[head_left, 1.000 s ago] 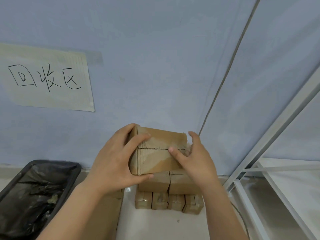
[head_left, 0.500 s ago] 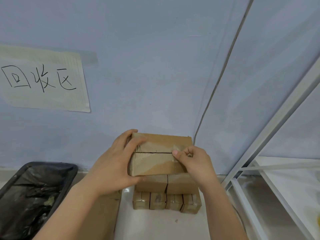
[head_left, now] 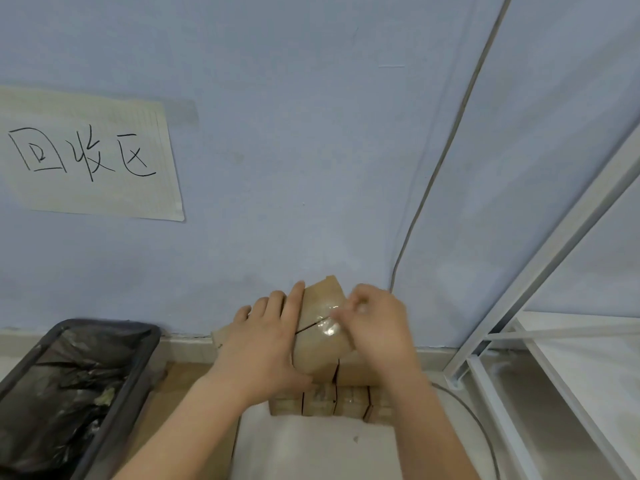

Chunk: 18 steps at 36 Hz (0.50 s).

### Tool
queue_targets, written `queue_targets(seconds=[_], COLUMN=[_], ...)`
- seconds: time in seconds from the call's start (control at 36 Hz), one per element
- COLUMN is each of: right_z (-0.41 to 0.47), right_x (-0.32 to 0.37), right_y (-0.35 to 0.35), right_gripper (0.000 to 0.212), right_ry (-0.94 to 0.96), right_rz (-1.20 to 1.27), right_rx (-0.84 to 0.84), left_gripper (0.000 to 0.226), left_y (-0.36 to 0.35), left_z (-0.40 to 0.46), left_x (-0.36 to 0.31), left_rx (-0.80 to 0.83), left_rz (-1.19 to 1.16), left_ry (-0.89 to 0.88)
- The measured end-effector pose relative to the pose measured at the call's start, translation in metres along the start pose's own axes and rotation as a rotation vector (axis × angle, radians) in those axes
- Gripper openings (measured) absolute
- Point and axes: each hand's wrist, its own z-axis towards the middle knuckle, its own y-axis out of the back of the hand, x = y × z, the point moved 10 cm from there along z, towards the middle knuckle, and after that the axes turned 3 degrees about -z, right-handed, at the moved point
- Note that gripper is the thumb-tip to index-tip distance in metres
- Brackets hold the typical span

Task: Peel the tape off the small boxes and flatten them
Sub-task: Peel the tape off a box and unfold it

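A small brown cardboard box [head_left: 320, 344] is held tilted in front of me, its taped seam facing up. My left hand [head_left: 266, 344] grips its left side, fingers over the top and thumb underneath. My right hand [head_left: 377, 323] sits on the right end, and its fingertips pinch the clear shiny tape [head_left: 329, 323] at the seam. Below, a stack of more small taped boxes [head_left: 332, 398] stands on the white surface against the wall.
A black bin with a dark liner [head_left: 65, 393] stands at the lower left. Flat cardboard [head_left: 221, 337] lies beside it. A white metal rack [head_left: 554, 323] fills the right side. A paper sign [head_left: 86, 154] hangs on the blue wall; a cable [head_left: 443, 161] runs down it.
The box has been lowered and turned so one corner points up. My right hand has moved from the box's end onto the seam and now pinches the tape.
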Motion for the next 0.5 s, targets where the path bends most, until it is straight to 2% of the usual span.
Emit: queue_targets(seconds=[0.08,0.11,0.22,0.28,0.33,0.44,0.5], right_z=[0.007,0.007,0.004,0.003,0.003,0.002,-0.001], right_x=[-0.040,-0.050,-0.047,-0.038,-0.030,-0.019,-0.011], right_y=[0.043,0.047,0.032,0.029,0.029,0.018,0.012], right_gripper=[0.021,0.022,0.020,0.027,0.030,0.023,0.037], right_ry=[-0.170,-0.219,-0.281,-0.264,-0.211,-0.185,-0.168], right_rz=[0.467,0.620,1.162,1.167,1.053,0.920,0.866], right_rx=[-0.188,-0.203,-0.054,-0.047,-0.065,0.010,0.088], left_gripper=[0.118,0.117,0.110,0.107,0.104,0.103,0.105], left_y=[0.007,0.010,0.015,0.015,0.013,0.019,0.024], left_z=[0.001,0.002,0.003,0.004,0.003,0.002,0.003], left_x=[0.002,-0.001,-0.016,-0.018,-0.019,-0.018,-0.015], left_rx=[-0.003,-0.014,-0.088,-0.149,-0.181,-0.223,-0.230], left_rz=[-0.030,-0.043,-0.081,-0.069,-0.045,0.011,0.044], left_ry=[-0.031,-0.052,-0.143,-0.174,-0.193,-0.196,-0.187])
